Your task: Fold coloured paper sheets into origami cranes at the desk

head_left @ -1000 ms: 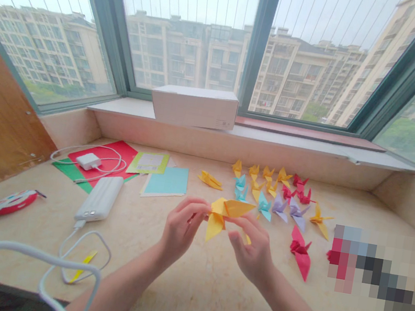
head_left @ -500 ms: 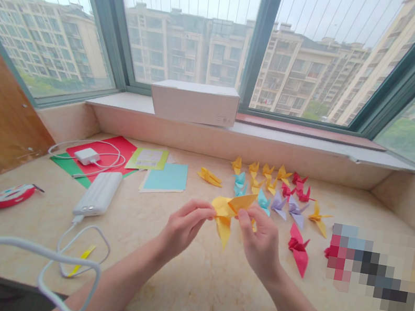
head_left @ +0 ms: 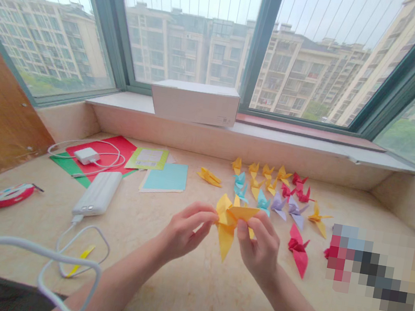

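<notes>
A yellow origami crane [head_left: 227, 222] is held up over the counter between both my hands, its wings spread. My left hand [head_left: 189, 229] pinches its left end between thumb and fingers. On the other side, my right hand [head_left: 260, 241] grips the right part, partly covering it. Behind my hands stand several finished paper cranes: yellow ones [head_left: 256, 185], light blue ones [head_left: 263, 202], purple ones [head_left: 295, 211] and red ones [head_left: 303, 191]. A larger red crane [head_left: 299, 250] lies to the right of my right hand. One yellow folded paper [head_left: 209, 177] rests apart, beyond my left hand.
At left lie a white power bank [head_left: 98, 193] with a looping cable [head_left: 17, 243], a charger [head_left: 87, 156], a red-and-white object [head_left: 12, 195], and red [head_left: 121, 146] and blue paper sheets [head_left: 166, 178]. A white box [head_left: 194, 103] sits on the sill. The right side holds a blurred patch.
The yellow crane has turned slightly in my fingers; a wing now stands up and the lower wing points further down. My right fingers have shifted their grip along it.
</notes>
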{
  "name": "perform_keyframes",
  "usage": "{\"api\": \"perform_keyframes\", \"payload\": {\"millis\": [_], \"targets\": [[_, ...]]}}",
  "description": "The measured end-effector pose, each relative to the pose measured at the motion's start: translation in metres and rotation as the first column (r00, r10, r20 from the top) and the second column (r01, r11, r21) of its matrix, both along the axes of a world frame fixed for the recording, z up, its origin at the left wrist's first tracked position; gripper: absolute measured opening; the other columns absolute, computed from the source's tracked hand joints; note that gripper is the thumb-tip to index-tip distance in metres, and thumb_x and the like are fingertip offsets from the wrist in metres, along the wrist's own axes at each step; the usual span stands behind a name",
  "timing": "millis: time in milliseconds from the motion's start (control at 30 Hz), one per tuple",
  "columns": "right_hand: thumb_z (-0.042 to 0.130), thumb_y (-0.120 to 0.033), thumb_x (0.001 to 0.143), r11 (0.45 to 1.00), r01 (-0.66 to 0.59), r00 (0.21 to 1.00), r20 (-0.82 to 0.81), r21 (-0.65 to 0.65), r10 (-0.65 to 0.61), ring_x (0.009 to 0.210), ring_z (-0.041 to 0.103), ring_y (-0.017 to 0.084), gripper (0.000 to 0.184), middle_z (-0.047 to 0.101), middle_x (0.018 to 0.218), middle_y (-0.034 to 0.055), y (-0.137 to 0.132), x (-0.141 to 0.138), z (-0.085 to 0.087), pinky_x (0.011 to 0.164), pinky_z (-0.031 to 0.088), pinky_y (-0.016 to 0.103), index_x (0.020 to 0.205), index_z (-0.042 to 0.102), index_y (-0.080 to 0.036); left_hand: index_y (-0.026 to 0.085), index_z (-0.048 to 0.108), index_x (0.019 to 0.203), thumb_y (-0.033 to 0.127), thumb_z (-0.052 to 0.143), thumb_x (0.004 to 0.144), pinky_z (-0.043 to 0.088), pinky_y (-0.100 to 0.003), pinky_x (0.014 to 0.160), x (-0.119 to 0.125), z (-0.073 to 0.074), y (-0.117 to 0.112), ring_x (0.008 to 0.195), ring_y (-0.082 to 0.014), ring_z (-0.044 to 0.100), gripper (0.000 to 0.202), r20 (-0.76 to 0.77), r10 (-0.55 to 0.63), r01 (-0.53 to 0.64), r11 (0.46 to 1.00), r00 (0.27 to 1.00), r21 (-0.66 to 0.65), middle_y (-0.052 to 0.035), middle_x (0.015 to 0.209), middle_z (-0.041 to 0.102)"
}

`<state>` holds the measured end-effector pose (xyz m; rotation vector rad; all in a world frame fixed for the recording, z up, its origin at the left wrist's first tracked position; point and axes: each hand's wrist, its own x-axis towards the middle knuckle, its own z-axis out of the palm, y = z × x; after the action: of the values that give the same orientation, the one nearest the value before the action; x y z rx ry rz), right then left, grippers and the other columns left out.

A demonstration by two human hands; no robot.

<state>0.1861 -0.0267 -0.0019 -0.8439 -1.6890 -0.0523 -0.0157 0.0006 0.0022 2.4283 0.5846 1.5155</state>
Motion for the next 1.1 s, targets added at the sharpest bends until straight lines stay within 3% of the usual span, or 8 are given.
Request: {"api": "perform_keyframes", "payload": {"millis": [100,233,433,733,833,967,1033,1100], "targets": [[0.057,-0.011,0.091,0.985,-0.061,0.97,0.242,0.162,0.021,0.087,0.063,0.02,0.012,0.067,0.103,0.01,0.0,0.006,0.0,0.075,0.051,0.036,0.096,0.062,-0.02,0.017,0.062,0.105,0.017,0.055,0.092,0.059,-0.028,0.076,0.002,-0.001,-0.003,0.089,-0.0182,0.067,0.015,0.048,-0.095,0.101,0.983,0.994,-0.154,-0.0102,0.098,0.067],[0.061,-0.012,0.091,0.966,-0.084,0.892,0.45,0.246,-0.038,0.084,0.063,0.02,0.013,0.07,0.105,0.0115,-0.002,0.009,0.005,0.076,0.049,0.037,0.102,0.063,-0.018,0.02,0.048,0.13,0.025,0.055,0.094,0.06,-0.025,0.068,0.003,-0.004,-0.004,0.079,-0.0148,0.067,0.036,0.153,-0.107,0.15,0.941,0.982,-0.302,-0.0083,0.097,0.066],[0.06,-0.012,0.091,0.964,-0.046,0.885,0.458,0.26,-0.081,0.088,0.064,0.022,0.015,0.07,0.108,0.014,-0.005,0.011,0.004,0.079,0.046,0.04,0.105,0.063,-0.016,0.022,0.054,0.128,0.024,0.057,0.093,0.058,-0.021,0.063,0.002,-0.007,0.001,0.077,-0.013,0.064,0.035,0.042,-0.062,0.069,0.98,0.997,-0.185,-0.0061,0.096,0.065],[0.058,-0.009,0.091,0.974,-0.029,0.924,0.377,0.226,-0.06,0.083,0.064,0.021,0.016,0.071,0.097,0.0112,-0.005,0.006,0.01,0.076,0.044,0.038,0.104,0.064,-0.016,0.02,0.051,0.105,0.009,0.057,0.085,0.055,-0.018,0.06,0.005,-0.002,-0.002,0.073,-0.0103,0.063,0.023,0.1,-0.055,0.064,0.994,0.993,-0.092,-0.003,0.089,0.064],[0.056,-0.012,0.091,0.993,-0.061,0.949,0.315,0.106,0.025,0.082,0.062,0.021,0.012,0.07,0.096,0.0096,-0.004,0.002,0.006,0.077,0.044,0.038,0.096,0.066,-0.018,0.02,0.052,0.097,0.007,0.057,0.086,0.054,-0.018,0.061,0.003,-0.002,0.0,0.074,-0.0104,0.063,0.017,0.073,0.003,0.0,0.999,0.997,-0.045,-0.0034,0.089,0.066],[0.049,-0.027,0.097,0.973,-0.132,0.985,0.089,-0.189,0.151,0.085,0.062,0.021,0.023,0.068,0.091,0.0076,-0.004,-0.004,0.004,0.079,0.044,0.037,0.085,0.067,-0.019,0.02,0.056,0.096,0.008,0.056,0.09,0.054,-0.02,0.067,-0.003,-0.007,0.005,0.074,-0.0113,0.066,0.013,-0.028,0.069,-0.069,0.998,0.997,0.002,-0.0049,0.093,0.07],[0.048,-0.036,0.098,0.906,-0.18,0.983,-0.049,-0.383,0.174,0.08,0.061,0.02,0.031,0.066,0.082,0.006,-0.004,-0.006,0.007,0.073,0.045,0.034,0.08,0.066,-0.019,0.02,0.058,0.094,0.009,0.056,0.091,0.054,-0.022,0.07,-0.006,-0.009,0.007,0.079,-0.0131,0.067,0.012,-0.082,0.09,-0.088,0.996,0.993,0.028,-0.0054,0.093,0.071],[0.05,-0.042,0.096,0.783,-0.219,0.976,-0.128,-0.583,0.178,0.072,0.058,0.018,0.033,0.065,0.076,0.0039,-0.004,-0.008,0.012,0.068,0.043,0.031,0.081,0.067,-0.018,0.019,0.059,0.093,0.009,0.056,0.091,0.054,-0.022,0.071,-0.007,-0.011,0.008,0.081,-0.014,0.068,0.011,-0.112,0.102,-0.099,0.995,0.988,0.033,-0.0055,0.092,0.072]]}}
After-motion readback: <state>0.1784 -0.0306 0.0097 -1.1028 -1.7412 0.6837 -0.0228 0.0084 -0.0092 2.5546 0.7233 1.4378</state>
